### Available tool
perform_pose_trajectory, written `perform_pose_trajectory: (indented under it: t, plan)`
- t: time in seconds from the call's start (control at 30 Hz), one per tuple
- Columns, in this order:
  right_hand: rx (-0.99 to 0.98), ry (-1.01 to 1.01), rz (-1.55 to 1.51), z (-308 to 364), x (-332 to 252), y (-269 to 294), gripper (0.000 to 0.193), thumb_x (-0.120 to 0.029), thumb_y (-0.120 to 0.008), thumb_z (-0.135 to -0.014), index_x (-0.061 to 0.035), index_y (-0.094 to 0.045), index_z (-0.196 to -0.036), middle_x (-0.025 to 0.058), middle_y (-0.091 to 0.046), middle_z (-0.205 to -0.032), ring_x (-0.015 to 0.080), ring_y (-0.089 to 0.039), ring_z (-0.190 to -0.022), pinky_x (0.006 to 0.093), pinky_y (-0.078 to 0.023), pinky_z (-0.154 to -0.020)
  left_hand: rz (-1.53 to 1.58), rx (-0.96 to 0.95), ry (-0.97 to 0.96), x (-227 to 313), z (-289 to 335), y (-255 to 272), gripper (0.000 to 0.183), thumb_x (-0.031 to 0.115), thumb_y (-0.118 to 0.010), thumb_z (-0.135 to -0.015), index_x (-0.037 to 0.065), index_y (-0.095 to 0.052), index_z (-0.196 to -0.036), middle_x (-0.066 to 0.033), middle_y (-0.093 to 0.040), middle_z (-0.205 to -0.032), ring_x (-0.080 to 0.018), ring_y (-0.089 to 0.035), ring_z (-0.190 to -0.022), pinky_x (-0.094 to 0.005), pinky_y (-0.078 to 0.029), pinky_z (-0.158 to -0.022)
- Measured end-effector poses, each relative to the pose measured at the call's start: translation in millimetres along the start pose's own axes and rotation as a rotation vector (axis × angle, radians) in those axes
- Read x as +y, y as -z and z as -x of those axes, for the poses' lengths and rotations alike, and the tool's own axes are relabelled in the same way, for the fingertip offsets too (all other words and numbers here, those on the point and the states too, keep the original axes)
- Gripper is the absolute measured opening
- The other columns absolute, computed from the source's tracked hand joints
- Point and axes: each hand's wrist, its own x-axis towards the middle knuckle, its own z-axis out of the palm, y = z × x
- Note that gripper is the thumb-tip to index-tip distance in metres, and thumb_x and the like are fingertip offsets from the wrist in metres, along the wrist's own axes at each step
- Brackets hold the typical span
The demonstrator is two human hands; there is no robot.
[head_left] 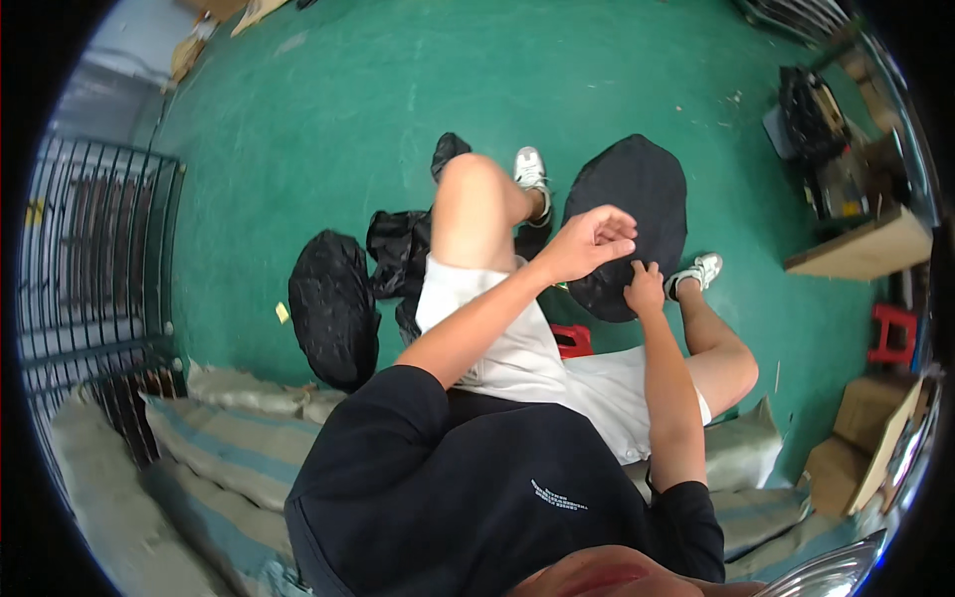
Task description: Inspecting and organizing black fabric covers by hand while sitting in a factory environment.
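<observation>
Nearest the body, the glossy red plastic object [572, 341] shows between the legs of the white cloth shorts [497, 333]; its edge might snag fabric drawn back toward the lap. Just beyond it is the large black oval piece with a matte, cloth-like surface [629, 184], between the two feet. If only its near edge were tugged, the broad far part could buckle or swing, and the white right shoe [699, 271], close beside its rim, might catch it.

The right grip [645, 289] is at that near edge, fingertips bent against the dark surface — whether they pinch it or merely press, I cannot tell. Slightly farther out, the left grip [601, 242] is loosely curled, part-way spread, with nothing visible in it; it overlaps the oval in view, but contact is unclear. With that grip unoccupied, the piece could slip over the green floor [497, 80] — its smoothness would be the likely cause.
</observation>
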Motion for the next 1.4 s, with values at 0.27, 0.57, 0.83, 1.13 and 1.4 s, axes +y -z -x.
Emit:
perform_pose_trajectory:
  t: [0.27, 0.57, 0.83, 1.13, 1.4]
  plan:
    - [-0.571, 0.197, -0.271, -25.6, 69.1, 63.1, 0.060, -0.024, -0.076, -0.079, -0.0082, -0.055, -0.133, 0.0189, -0.064, -0.118, 0.0309, -0.063, -0.109, 0.0384, -0.050, -0.093, -0.086, 0.901, -0.267, 43.8, 61.4, 143.6, 0.015, 0.009, -0.066, -0.090, 0.000, -0.060, -0.101, -0.0076, -0.066, -0.094, -0.0125, -0.063, -0.082, -0.0265, -0.051, -0.078]
    - [-0.031, -0.020, -0.261, -1.0, 160.7, 154.3, 0.041, -0.015, -0.068, -0.086, -0.0005, -0.059, -0.123, 0.0153, -0.068, -0.098, 0.0225, -0.065, -0.086, 0.0333, -0.052, -0.078, -0.715, 0.815, 0.758, -189.9, 176.7, 223.7, 0.036, 0.029, -0.073, -0.078, 0.006, -0.063, -0.103, -0.0130, -0.070, -0.096, -0.0296, -0.067, -0.096, -0.0399, -0.051, -0.085]
    - [-0.246, -0.183, -0.786, -11.3, 144.2, 134.2, 0.029, -0.009, -0.064, -0.089, -0.0008, -0.062, -0.116, 0.0067, -0.063, -0.084, 0.0124, -0.058, -0.070, 0.0259, -0.047, -0.062, -0.682, 0.782, 0.939, -351.3, 211.3, 239.7, 0.072, 0.029, -0.085, -0.063, -0.009, -0.054, -0.115, -0.0180, -0.070, -0.097, -0.0294, -0.067, -0.096, -0.0366, -0.051, -0.090]
    - [-0.179, -0.242, -0.863, 2.2, 172.7, 150.7, 0.028, -0.007, -0.063, -0.088, -0.0011, -0.062, -0.115, 0.0056, -0.063, -0.086, 0.0137, -0.060, -0.071, 0.0275, -0.050, -0.064, 0.129, 0.682, 0.780, -335.7, 113.7, 175.2, 0.027, 0.012, -0.076, -0.079, 0.010, -0.056, -0.062, -0.0041, -0.054, -0.057, -0.0135, -0.046, -0.043, -0.0306, -0.027, -0.033]
    - [-0.230, -0.121, -0.901, -11.3, 125.4, 151.9, 0.028, -0.008, -0.064, -0.087, -0.0009, -0.061, -0.114, 0.0062, -0.062, -0.083, 0.0137, -0.060, -0.068, 0.0282, -0.049, -0.061, -0.944, 0.093, 0.722, -390.1, 157.1, 242.6, 0.042, 0.047, -0.066, -0.077, 0.018, -0.072, -0.107, -0.0127, -0.070, -0.107, -0.0305, -0.065, -0.106, -0.0406, -0.050, -0.091]
